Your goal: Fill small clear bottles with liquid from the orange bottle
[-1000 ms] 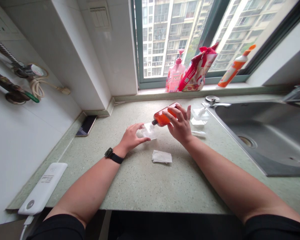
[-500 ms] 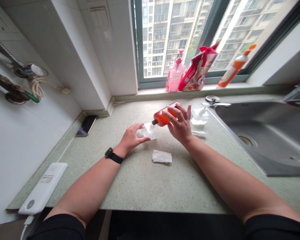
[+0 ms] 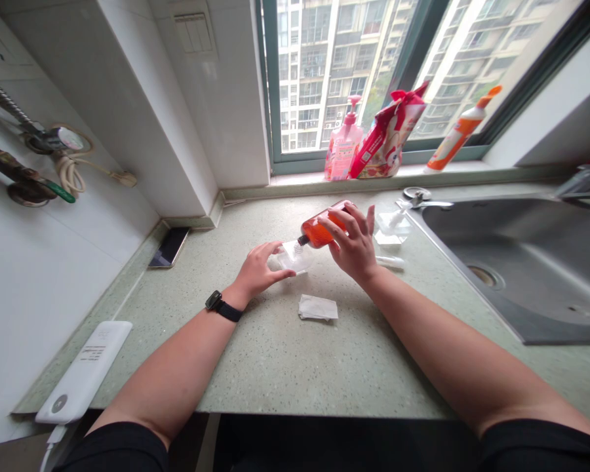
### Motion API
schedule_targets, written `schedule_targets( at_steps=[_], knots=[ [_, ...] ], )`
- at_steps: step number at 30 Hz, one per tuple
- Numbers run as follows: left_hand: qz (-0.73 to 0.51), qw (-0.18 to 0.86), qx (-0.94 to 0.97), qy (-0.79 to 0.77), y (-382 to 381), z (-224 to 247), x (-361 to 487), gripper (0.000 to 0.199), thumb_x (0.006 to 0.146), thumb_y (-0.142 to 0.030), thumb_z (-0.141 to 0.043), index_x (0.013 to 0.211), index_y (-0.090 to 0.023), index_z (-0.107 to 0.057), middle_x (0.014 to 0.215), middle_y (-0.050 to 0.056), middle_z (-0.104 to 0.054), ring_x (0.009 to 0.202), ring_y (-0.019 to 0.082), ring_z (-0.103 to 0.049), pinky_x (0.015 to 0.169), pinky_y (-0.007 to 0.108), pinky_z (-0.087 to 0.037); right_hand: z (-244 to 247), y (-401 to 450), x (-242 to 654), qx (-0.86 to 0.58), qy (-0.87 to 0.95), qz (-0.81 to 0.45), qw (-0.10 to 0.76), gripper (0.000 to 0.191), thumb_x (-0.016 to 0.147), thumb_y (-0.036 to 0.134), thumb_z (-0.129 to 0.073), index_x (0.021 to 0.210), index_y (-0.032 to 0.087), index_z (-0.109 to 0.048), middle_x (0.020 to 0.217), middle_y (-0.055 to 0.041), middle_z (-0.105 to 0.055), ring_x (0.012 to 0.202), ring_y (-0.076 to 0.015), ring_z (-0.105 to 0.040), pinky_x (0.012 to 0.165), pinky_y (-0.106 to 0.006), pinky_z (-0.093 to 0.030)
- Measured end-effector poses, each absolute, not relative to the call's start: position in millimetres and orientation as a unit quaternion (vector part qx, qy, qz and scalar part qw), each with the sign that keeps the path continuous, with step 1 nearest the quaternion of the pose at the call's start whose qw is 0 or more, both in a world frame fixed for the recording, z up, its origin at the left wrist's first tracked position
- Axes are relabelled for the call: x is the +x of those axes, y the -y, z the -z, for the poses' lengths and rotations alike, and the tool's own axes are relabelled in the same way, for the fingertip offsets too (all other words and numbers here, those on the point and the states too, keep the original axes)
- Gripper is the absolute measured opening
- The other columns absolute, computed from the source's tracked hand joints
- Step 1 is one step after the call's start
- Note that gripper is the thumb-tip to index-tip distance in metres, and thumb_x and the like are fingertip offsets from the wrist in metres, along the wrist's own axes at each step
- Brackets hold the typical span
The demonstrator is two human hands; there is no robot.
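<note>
My right hand (image 3: 351, 242) is closed around a clear bottle (image 3: 320, 228) of orange-red liquid. The bottle is tilted, its dark neck pointing down and left over a small clear plastic container (image 3: 294, 257). My left hand (image 3: 263, 272) grips that container from the left, thumb at the near side and fingers at the far side. Whether liquid is flowing out is too small to tell. On the counter nearer to me lies a folded white tissue (image 3: 318, 307). Behind my right hand are a clear pump top (image 3: 396, 219) with a white piece beneath it, and a white tube-like item (image 3: 390, 263).
A steel sink (image 3: 526, 275) takes up the right side. On the windowsill stand a pink pump bottle (image 3: 344, 151), a red bag (image 3: 391, 141) and an orange-white bottle (image 3: 457, 139). A phone (image 3: 169, 247) and a white power bank (image 3: 84, 372) lie along the left wall.
Hardly anything differs. Both hands keep the bottle tilted over the container in the same place; the view has shifted very slightly.
</note>
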State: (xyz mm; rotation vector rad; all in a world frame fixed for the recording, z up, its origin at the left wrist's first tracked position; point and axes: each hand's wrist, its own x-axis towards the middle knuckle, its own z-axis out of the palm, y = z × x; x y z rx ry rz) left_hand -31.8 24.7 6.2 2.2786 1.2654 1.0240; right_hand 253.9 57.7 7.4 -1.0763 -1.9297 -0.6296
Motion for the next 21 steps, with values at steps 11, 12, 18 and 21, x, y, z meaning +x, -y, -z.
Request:
schedule_targets(
  at_steps=[11,12,18,21],
  knots=[
    [-0.356,0.173,0.800,-0.451,-23.7,-7.1,-31.9,0.080,0.076,-0.064,-0.093,0.139,-0.023,-0.065,0.122,0.011,-0.078,0.114,0.032,-0.075,0.109,0.053,-0.055,-8.7,-56.7,252.4,-0.423,0.763,0.262,0.413,0.077,0.095,0.011,-0.064,0.161,0.046,-0.043,0.153,-0.0031,-0.061,0.155,-0.0358,-0.045,0.134,-0.075,-0.018],
    [-0.356,0.174,0.800,-0.451,-23.7,-7.4,-31.9,0.080,0.076,-0.063,-0.093,0.139,-0.023,-0.065,0.122,0.011,-0.078,0.114,0.032,-0.075,0.109,0.053,-0.055,-8.5,-56.7,252.4,-0.424,0.763,0.261,0.412,0.077,0.095,0.011,-0.064,0.161,0.046,-0.043,0.153,-0.0031,-0.061,0.155,-0.0361,-0.045,0.134,-0.076,-0.018],
    [-0.355,0.173,0.801,-0.450,-23.4,-7.6,-31.6,0.080,0.076,-0.062,-0.094,0.139,-0.023,-0.065,0.120,0.010,-0.078,0.112,0.032,-0.075,0.107,0.051,-0.057,-8.7,-56.4,252.2,-0.417,0.764,0.258,0.420,0.078,0.095,0.011,-0.064,0.161,0.047,-0.043,0.152,-0.0028,-0.062,0.155,-0.0359,-0.045,0.134,-0.076,-0.018],
    [-0.356,0.172,0.802,-0.448,-23.8,-6.9,-31.4,0.080,0.076,-0.063,-0.093,0.139,-0.023,-0.066,0.120,0.010,-0.078,0.112,0.032,-0.075,0.107,0.051,-0.057,-9.6,-55.9,251.7,-0.412,0.763,0.260,0.424,0.077,0.096,0.011,-0.064,0.161,0.047,-0.043,0.151,-0.0025,-0.062,0.155,-0.0350,-0.046,0.135,-0.075,-0.016]
  ],
)
